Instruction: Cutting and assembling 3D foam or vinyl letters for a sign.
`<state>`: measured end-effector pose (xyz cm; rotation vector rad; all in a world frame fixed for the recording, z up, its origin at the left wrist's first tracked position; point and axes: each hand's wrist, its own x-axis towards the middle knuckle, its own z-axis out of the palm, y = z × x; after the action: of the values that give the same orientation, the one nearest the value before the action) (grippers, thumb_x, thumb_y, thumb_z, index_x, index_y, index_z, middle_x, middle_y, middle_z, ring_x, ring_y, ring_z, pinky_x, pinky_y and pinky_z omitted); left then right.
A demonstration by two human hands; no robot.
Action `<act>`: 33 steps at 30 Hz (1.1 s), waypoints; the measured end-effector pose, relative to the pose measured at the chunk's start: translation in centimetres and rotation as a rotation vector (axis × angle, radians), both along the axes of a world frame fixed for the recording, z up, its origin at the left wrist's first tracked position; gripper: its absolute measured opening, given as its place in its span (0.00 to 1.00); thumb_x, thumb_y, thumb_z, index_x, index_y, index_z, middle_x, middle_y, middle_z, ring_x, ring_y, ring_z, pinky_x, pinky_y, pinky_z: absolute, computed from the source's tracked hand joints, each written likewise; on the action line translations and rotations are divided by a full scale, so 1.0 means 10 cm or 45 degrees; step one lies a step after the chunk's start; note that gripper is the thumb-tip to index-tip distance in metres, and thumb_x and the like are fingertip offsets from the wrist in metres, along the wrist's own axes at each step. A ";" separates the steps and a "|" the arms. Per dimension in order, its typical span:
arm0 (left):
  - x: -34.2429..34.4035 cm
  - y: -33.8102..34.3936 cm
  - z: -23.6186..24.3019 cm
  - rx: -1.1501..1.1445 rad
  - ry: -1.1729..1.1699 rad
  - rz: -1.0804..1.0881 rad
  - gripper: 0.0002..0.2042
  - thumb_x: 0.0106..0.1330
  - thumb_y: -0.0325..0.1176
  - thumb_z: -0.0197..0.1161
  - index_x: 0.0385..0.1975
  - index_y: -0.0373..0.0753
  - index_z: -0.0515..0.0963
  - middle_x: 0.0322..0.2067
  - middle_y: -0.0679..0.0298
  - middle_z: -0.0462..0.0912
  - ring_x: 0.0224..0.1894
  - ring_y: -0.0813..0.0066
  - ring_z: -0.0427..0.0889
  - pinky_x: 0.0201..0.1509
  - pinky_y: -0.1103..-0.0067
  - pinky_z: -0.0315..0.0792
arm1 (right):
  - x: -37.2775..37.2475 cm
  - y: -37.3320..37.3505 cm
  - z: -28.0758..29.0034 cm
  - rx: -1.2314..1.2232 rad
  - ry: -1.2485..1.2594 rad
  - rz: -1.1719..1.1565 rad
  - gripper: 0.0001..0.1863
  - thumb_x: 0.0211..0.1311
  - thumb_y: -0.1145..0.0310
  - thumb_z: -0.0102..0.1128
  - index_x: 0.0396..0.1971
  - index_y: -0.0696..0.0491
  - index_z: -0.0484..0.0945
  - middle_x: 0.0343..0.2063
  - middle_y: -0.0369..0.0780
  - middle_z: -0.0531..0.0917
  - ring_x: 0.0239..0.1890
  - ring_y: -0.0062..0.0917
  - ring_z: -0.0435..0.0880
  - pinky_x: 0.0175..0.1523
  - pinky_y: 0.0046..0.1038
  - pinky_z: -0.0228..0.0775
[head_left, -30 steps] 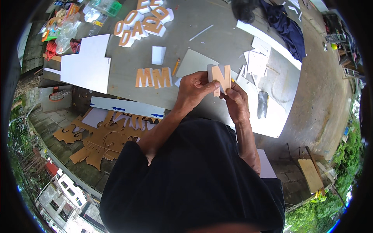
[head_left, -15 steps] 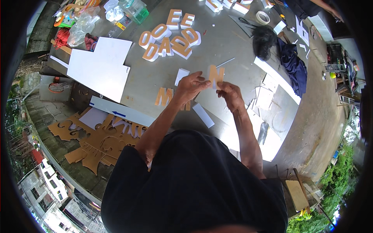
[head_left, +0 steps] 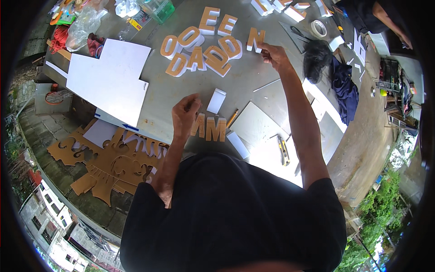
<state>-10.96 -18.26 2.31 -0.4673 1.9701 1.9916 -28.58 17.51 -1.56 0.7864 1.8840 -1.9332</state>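
Note:
My right hand (head_left: pixel 273 55) is stretched far across the grey table (head_left: pixel 253 72) and grips an orange-faced foam letter N (head_left: pixel 255 39), setting it beside a pile of similar orange-and-white letters (head_left: pixel 201 49). My left hand (head_left: pixel 185 115) hovers near the table's front with fingers curled and nothing in it, just left of two orange M letters (head_left: pixel 209 128). A small white foam block (head_left: pixel 216 100) lies just beyond that hand.
A large white foam sheet (head_left: pixel 111 81) lies at the left. A yellow utility knife (head_left: pixel 283 151), a pencil (head_left: pixel 232 118) and white board pieces (head_left: pixel 256 127) sit at the right front. Brown cut-out cardboard (head_left: pixel 113 163) lies on the ground below. Tape roll (head_left: pixel 319 28), dark cloth (head_left: pixel 343 86) and another person's arm (head_left: pixel 389 20) are at the far right.
Both hands held the letter N close in front of me; now the left has let go and dropped toward the M letters, while the right has carried the N out to the far pile.

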 end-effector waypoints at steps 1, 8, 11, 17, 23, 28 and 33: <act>0.01 -0.05 -0.02 -0.044 0.016 0.054 0.13 0.70 0.28 0.64 0.51 0.31 0.82 0.30 0.65 0.84 0.24 0.88 0.72 0.25 0.86 0.66 | -0.10 -0.01 -0.03 0.002 -0.018 0.010 0.14 0.53 0.60 0.78 0.32 0.54 0.87 0.22 0.32 0.79 0.23 0.17 0.76 0.29 0.22 0.66; -0.09 -0.17 -0.10 -0.026 -0.031 0.152 0.13 0.69 0.28 0.65 0.51 0.31 0.83 0.31 0.69 0.83 0.30 0.87 0.75 0.33 0.86 0.68 | -0.46 -0.02 -0.11 0.073 -0.128 0.033 0.16 0.49 0.57 0.80 0.31 0.50 0.85 0.23 0.30 0.80 0.25 0.16 0.78 0.34 0.24 0.68; -0.14 -0.10 -0.08 -0.046 -0.080 0.124 0.13 0.69 0.28 0.66 0.51 0.31 0.83 0.31 0.69 0.83 0.30 0.87 0.75 0.33 0.86 0.68 | -0.49 -0.01 -0.11 0.090 -0.148 0.093 0.18 0.47 0.56 0.81 0.33 0.50 0.85 0.24 0.30 0.81 0.27 0.15 0.78 0.37 0.25 0.67; -0.18 0.12 0.06 0.050 -0.052 0.002 0.14 0.68 0.29 0.67 0.51 0.31 0.82 0.29 0.69 0.83 0.29 0.88 0.74 0.32 0.86 0.67 | -0.50 -0.07 -0.12 0.156 -0.134 0.043 0.17 0.48 0.56 0.80 0.32 0.51 0.85 0.25 0.30 0.82 0.25 0.15 0.76 0.35 0.24 0.66; -0.16 0.25 0.05 0.067 -0.030 -0.081 0.14 0.68 0.29 0.68 0.50 0.30 0.82 0.27 0.70 0.82 0.28 0.89 0.73 0.30 0.87 0.66 | -0.50 -0.05 -0.19 0.185 -0.132 0.027 0.18 0.47 0.57 0.81 0.32 0.52 0.86 0.25 0.31 0.83 0.25 0.16 0.77 0.35 0.24 0.67; -0.12 0.24 0.02 0.025 -0.007 -0.087 0.13 0.68 0.29 0.68 0.50 0.30 0.82 0.28 0.69 0.83 0.26 0.90 0.72 0.29 0.88 0.65 | -0.48 -0.06 -0.15 0.161 -0.100 0.011 0.18 0.47 0.57 0.81 0.32 0.53 0.86 0.25 0.31 0.83 0.26 0.17 0.78 0.34 0.24 0.69; -0.19 0.26 0.10 0.149 -0.130 -0.110 0.13 0.69 0.29 0.67 0.49 0.29 0.82 0.28 0.67 0.84 0.25 0.88 0.72 0.28 0.86 0.66 | -0.38 0.04 -0.01 -0.059 -0.127 -0.077 0.17 0.52 0.60 0.78 0.34 0.56 0.85 0.26 0.35 0.83 0.27 0.20 0.79 0.30 0.23 0.70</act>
<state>-12.81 -15.66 3.32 -0.4390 1.7719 1.9759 -32.34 17.96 -1.68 0.9181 1.7698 -1.9285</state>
